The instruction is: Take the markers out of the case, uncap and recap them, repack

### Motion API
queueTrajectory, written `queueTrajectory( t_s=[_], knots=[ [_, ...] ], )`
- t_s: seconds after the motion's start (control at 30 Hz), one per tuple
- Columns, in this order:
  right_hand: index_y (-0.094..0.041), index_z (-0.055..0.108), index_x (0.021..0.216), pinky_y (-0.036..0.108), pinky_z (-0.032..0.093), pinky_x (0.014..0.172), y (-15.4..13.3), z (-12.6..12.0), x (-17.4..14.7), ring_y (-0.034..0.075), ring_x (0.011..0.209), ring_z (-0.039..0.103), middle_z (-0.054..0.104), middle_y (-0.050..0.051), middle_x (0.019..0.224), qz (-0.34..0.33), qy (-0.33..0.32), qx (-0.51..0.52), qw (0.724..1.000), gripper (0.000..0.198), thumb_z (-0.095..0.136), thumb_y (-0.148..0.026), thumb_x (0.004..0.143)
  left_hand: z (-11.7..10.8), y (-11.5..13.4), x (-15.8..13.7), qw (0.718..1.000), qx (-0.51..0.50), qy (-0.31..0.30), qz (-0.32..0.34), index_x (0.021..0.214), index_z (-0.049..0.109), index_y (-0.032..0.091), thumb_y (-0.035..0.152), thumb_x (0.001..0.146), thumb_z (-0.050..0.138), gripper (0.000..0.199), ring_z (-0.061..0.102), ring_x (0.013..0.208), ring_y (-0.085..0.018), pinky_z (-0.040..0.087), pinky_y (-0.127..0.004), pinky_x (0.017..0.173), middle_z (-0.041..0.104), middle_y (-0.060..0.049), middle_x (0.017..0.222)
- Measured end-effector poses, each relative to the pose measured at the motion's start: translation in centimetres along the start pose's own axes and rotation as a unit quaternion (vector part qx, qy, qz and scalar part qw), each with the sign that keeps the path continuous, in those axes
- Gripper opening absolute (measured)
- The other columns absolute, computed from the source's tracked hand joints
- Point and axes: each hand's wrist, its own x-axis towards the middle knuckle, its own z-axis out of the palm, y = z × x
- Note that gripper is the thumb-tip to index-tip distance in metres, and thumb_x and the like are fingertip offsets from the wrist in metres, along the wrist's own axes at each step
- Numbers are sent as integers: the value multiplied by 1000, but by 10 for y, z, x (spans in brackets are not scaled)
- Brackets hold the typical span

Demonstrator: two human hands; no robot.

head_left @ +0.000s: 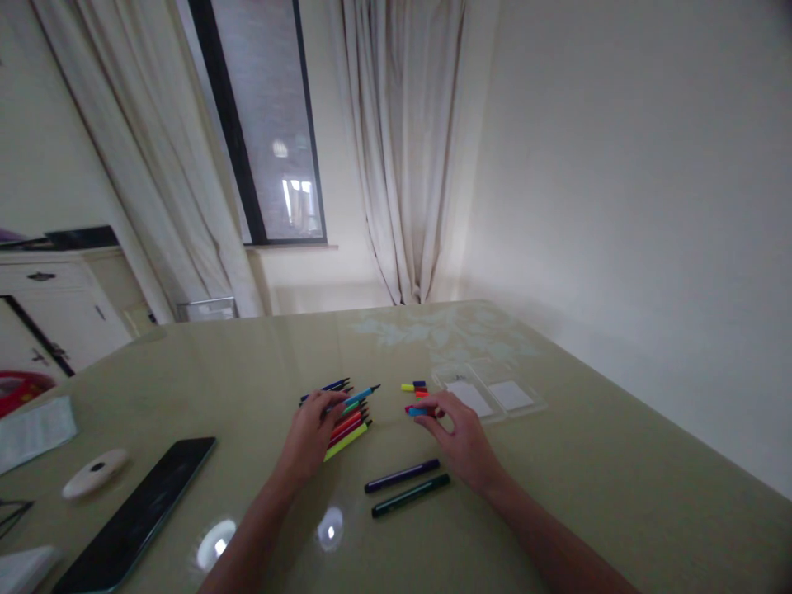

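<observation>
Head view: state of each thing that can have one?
Light-blue marker: uncapped, held in the left hand
Blue cap: pinched in the right hand
Yellow-green marker: uncapped, lying flat
Purple marker: looks capped
Dark green marker: looks capped
Clear plastic case: looks open, lying flat
Black device: screen dark
Curtains: drawn apart
Cabinet drawer: shut

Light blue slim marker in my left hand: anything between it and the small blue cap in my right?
Nothing visible: just olive glossy tabletop shows between the light blue marker and the small blue cap.
</observation>
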Motion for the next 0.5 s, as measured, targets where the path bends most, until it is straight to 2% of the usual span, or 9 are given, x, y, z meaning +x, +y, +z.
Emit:
queueTrajectory(
  t_s=[0.07,0.17,0.5],
  knots=[
    [-24,77,100,34,52,83,-3,-3,1,22,90,66,75,7,100,2,11,5,1000,18,66,-38,96,7,12,-2,996,-67,-44,30,106,73,22,42,95,52,31,69,99,-24,54,-37,90,74,-7,106],
    [-24,77,101,33,52,82,-6,-6,3,23,91,67,76,7,101,12,18,18,1000,18,66,-38,96,13,26,-7,991,-97,-82,39,106,72,23,42,96,53,29,69,93,-23,53,-34,85,75,-5,101],
    [-23,77,101,33,53,81,-5,-6,3,21,85,66,75,7,100,-4,17,23,1000,19,68,-39,95,16,33,-11,991,-90,-89,45,102,75,23,38,94,56,25,68,92,-23,50,-33,83,75,-5,98]
  ],
)
